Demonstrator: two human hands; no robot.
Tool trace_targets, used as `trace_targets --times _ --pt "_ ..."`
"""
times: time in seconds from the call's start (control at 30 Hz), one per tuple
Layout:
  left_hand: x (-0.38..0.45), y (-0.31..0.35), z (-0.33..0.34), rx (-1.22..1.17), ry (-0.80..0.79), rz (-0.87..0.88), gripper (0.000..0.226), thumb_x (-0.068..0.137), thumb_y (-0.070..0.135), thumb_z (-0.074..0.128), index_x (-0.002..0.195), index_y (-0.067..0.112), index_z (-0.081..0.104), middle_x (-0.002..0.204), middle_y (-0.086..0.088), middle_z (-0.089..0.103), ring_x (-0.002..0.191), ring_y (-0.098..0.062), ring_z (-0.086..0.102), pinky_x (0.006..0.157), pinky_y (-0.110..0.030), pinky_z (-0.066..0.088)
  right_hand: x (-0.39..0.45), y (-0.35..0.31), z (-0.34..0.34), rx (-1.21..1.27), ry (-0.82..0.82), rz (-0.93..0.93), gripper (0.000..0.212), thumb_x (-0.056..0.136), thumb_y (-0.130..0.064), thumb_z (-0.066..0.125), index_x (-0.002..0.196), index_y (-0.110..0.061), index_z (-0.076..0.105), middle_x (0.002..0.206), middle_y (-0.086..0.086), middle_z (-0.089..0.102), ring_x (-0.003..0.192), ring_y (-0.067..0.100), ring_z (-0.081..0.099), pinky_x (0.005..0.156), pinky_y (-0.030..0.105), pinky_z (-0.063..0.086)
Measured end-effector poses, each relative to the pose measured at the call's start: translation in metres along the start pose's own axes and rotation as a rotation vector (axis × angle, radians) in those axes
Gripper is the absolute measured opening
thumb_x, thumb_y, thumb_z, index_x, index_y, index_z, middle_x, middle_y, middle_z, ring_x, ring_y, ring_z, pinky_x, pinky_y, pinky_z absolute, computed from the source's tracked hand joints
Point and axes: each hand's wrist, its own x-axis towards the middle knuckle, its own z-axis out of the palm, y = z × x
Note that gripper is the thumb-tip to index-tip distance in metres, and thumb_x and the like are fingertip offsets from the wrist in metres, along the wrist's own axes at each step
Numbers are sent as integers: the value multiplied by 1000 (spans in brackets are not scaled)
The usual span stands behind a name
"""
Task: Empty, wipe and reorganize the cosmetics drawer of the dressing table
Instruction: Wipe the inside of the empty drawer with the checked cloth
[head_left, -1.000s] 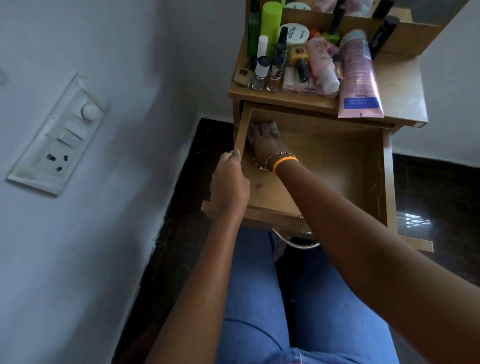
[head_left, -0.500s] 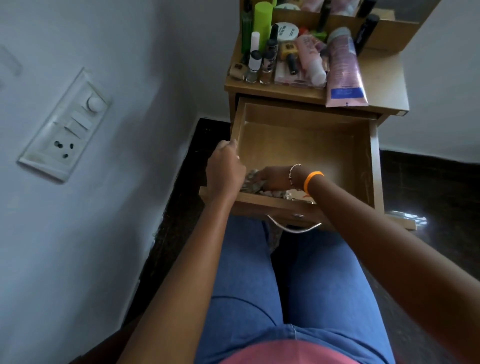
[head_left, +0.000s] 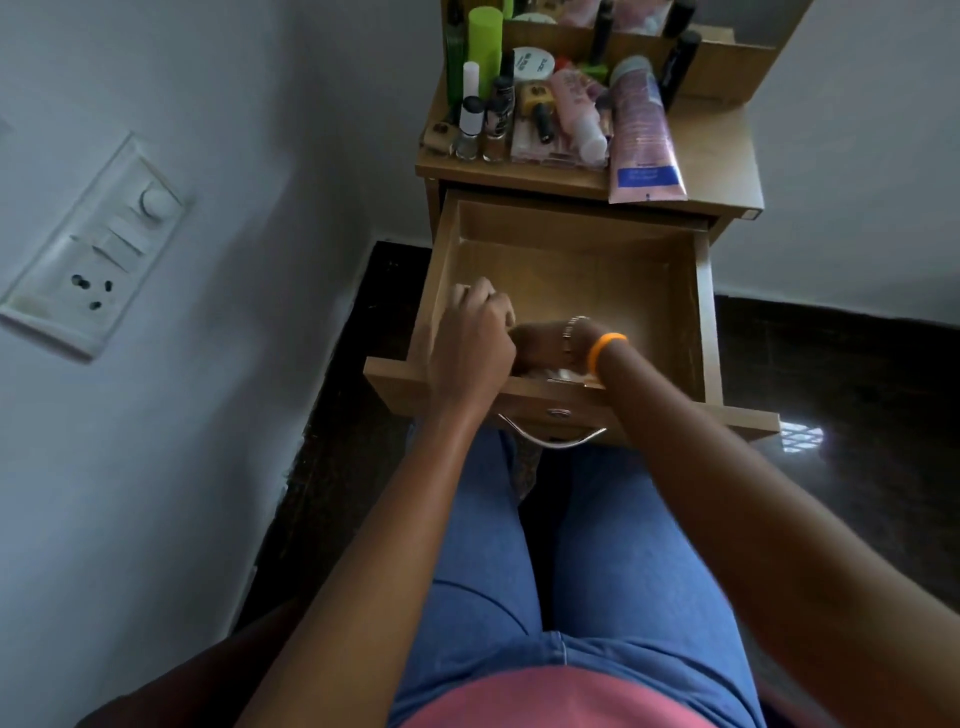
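Drawer (head_left: 566, 270) of the dressing table (head_left: 717, 150) stands pulled out, its wooden floor bare across the rear and right portions. Left hand (head_left: 470, 343) sits at the drawer's left wall near the front left corner, fingers curled over that wall's top edge. Right hand (head_left: 537, 345) is inside the drawer at the front edge, largely hidden behind the left hand; its finger position cannot be told. A pale cloth (head_left: 545, 374) shows just beneath it against the front panel. Cosmetics (head_left: 550, 109) crowd the tabletop's left and rear, including a pink tube (head_left: 641, 135) lying toward the front edge.
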Motion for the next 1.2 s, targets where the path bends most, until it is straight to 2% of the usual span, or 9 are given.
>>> trace_targets --times 0.1,0.27,0.4,0.5,0.57,0.67,0.87,0.97,1.2 --pt "0 -5 -2 -15 0 -58 25 85 -1 44 83 15 62 98 1 59 99 -18 48 63 -25 29 18 -11 7 33 54 -47 26 93 -13 47 112 1 56 93 9 56 87 19 49 84 35 43" --pt "-2 -3 -3 -67 -60 -24 28 85 -3 41 86 15 63 97 3 58 102 -15 48 58 -23 31 -2 32 0 73 -17 7 26 94 -17 49 118 -15 58 84 -12 56 73 5 50 59 9 39" --pt "-1 -4 -1 -84 -119 -86 26 85 -2 39 73 12 57 89 1 56 77 -15 52 46 -22 27 -13 80 -4 -31 -50 139 37 88 1 53 122 -10 58 117 12 63 94 21 57 75 24 46" --pt "3 3 2 -86 -260 -169 25 89 3 38 70 12 51 84 -1 52 65 -16 50 48 -27 30 -15 84 -5 -226 -124 282 39 84 7 51 120 -6 58 109 13 65 88 19 52 62 17 41" --pt "6 9 3 -88 -340 -171 25 90 5 39 70 13 51 82 -3 54 63 -16 49 48 -26 29 -19 75 -12 -458 -111 383 36 89 -3 48 123 -11 57 114 9 64 98 23 56 77 27 48" --pt "6 11 2 -80 -326 -181 24 91 5 39 73 11 54 84 -3 55 62 -15 48 46 -25 28 -7 68 -33 -710 100 582 45 94 -28 49 137 -17 41 142 8 41 131 28 38 101 40 39" --pt "4 10 -2 -88 -253 -180 25 92 4 39 80 9 60 88 -1 54 59 -11 47 45 -23 26 31 64 -61 -890 732 305 31 89 -13 45 117 -10 58 117 10 63 113 26 55 96 38 40" --pt "4 9 -1 -99 -255 -175 25 91 4 39 78 10 59 90 -2 56 57 -9 47 44 -23 27 20 82 -62 -947 750 326 24 84 -16 57 106 -8 63 103 16 68 105 29 60 92 37 42" --pt "2 10 1 -104 -273 -170 26 91 4 39 78 11 61 91 -1 57 61 -11 51 45 -22 30 13 119 -45 -1018 447 565 35 97 -16 34 125 -4 53 123 15 57 117 31 49 96 38 41"
